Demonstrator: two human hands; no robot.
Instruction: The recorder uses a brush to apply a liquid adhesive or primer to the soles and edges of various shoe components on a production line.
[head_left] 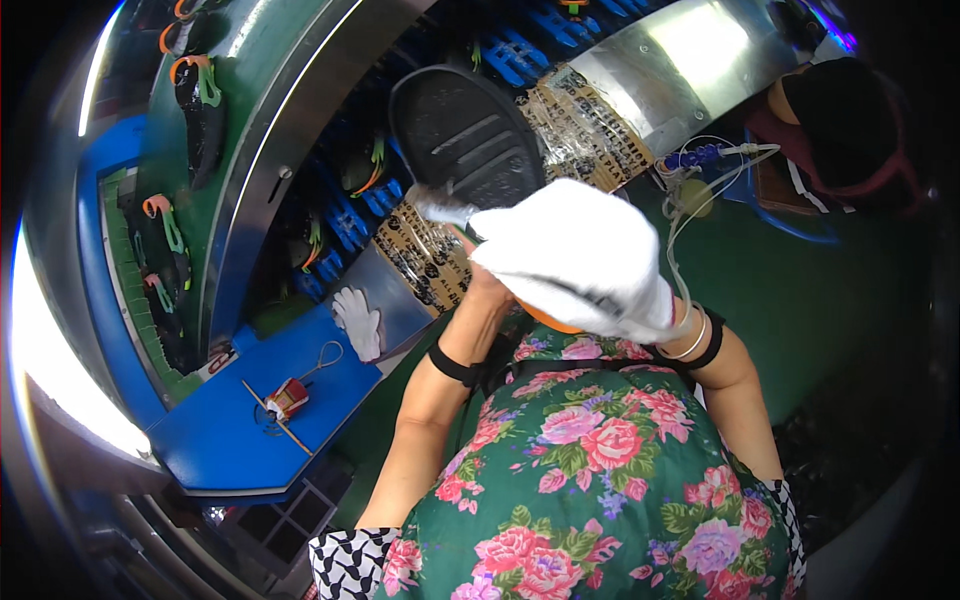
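Seems midway through work on a black sole (465, 140) just beyond gloved right hand (570, 255) and mostly hidden left hand (486, 284), but cannot tell openness, holds or remaining work.

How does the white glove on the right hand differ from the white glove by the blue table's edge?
The worn glove is filled by the right hand; the loose glove has no hand in it.
The worn glove looks bulky and rounded; the loose glove lies flattened, fingers spread.
The worn glove appears larger in view than the loose glove.
Both are white.
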